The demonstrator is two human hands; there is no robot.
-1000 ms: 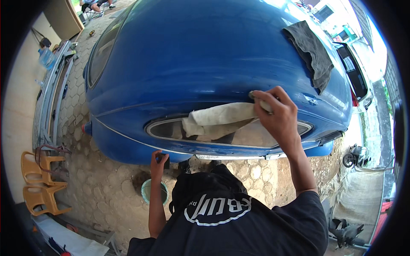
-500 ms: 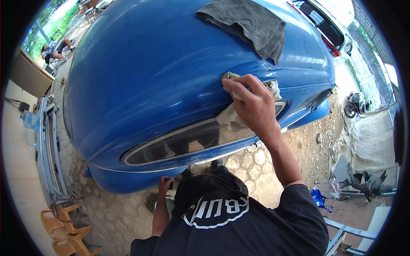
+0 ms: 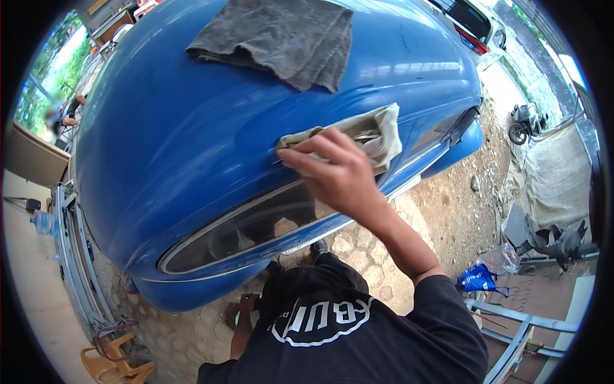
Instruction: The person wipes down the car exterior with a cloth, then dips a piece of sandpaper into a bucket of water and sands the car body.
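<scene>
A rounded blue car body [image 3: 160, 128] fills the middle of the view. My right hand [image 3: 336, 169] has a pale, creased cloth [image 3: 384, 137] in its grip, pressed against the paint just above the oval side window [image 3: 256, 224]. Part of the cloth fans out beyond my fingers toward the right. Higher up on the car lies a folded dark grey towel [image 3: 275, 41], touched by neither hand. My left hand [image 3: 247, 303] hangs low beside my body, small and in shadow. Its fingers look closed, but what they hold cannot be made out.
Metal rails [image 3: 80, 256] and a tan plastic chair [image 3: 115, 361] stand at the left by a pale wall. To the right are a parked scooter [image 3: 524, 121], a blue bag [image 3: 478, 278] and a metal frame [image 3: 518, 326]. A person [image 3: 71, 112] sits far left; a white car is behind.
My right hand has moved left with the cloth, which now shows more spread out. The view has shifted, so the towel appears farther left. My left hand is lower in the picture.
</scene>
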